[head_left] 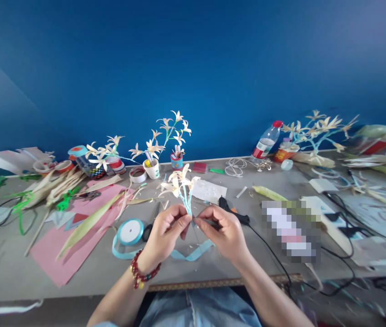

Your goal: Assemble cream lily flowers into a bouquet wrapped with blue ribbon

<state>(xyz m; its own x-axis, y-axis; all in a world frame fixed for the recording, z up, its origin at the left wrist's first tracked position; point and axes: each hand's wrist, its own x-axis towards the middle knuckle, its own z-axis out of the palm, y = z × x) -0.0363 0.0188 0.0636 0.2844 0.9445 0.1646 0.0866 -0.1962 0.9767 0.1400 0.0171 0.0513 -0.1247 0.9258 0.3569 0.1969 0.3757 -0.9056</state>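
My left hand (174,223) is closed, pinching a small spray of cream artificial flowers (181,180) by its pale-blue wrapped stems. The blossoms point up and away from me. Close beside it, my right hand (220,227) is closed too, thumb and finger pressed together at the lower end of the stems; what lies between them is too small to make out. A roll of light-blue ribbon (127,237) lies left of my left hand. Its loose strip (193,255) curls on the table below both hands. Behind my right hand rests a black glue gun (234,213).
Pink paper (56,254) and dried husks (87,227) cover the left side. Cups with flower sprays, including a white cup (151,170), line the blue wall. A bottle (266,143) leans at the back right. A black cable (268,245) crosses the table near my right forearm.
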